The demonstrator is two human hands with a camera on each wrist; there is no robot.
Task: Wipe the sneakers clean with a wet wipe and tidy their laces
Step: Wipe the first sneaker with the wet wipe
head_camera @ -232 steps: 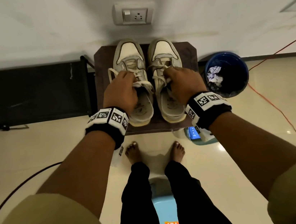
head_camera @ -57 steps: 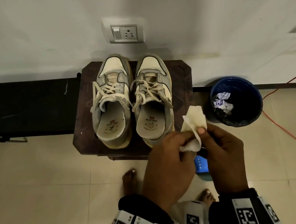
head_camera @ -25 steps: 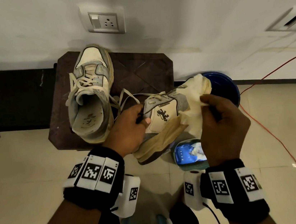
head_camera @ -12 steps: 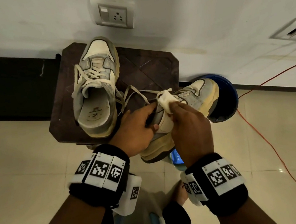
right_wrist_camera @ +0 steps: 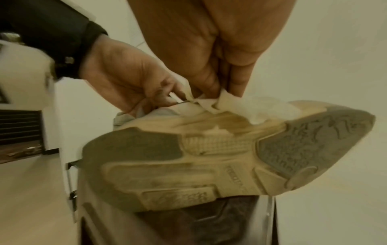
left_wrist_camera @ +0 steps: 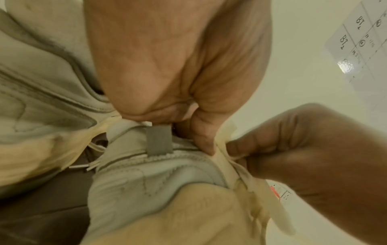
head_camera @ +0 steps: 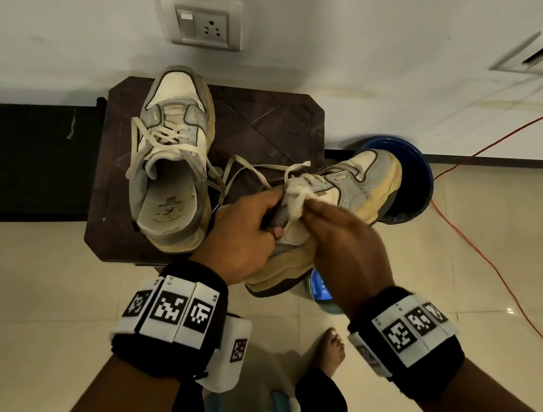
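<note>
One grey-and-cream sneaker [head_camera: 170, 157] stands on the dark brown stool [head_camera: 273, 126], its laces loose. I hold the second sneaker [head_camera: 357, 184] in the air off the stool's front right, tipped on its side with the toe pointing right. My left hand [head_camera: 249, 229] grips it at the heel collar. My right hand [head_camera: 339, 231] pinches a crumpled white wet wipe [head_camera: 297, 199] against the shoe's side by the lace area. The right wrist view shows the sole [right_wrist_camera: 209, 157] and the wipe [right_wrist_camera: 230, 102] on the upper. In the left wrist view the heel tab [left_wrist_camera: 159, 140] sits below my fingers.
A blue bucket [head_camera: 412, 183] with used wipes stands on the floor behind the held shoe's toe. A blue wipe packet [head_camera: 318, 286] lies on the tiles under it. A red cable [head_camera: 484, 260] runs along the floor at right. A wall socket [head_camera: 205, 24] sits above the stool.
The right hand with the wipe slid from the shoe's toe back toward its middle and lace area. The left hand keeps its grip on the heel, and the shoe stays lifted.
</note>
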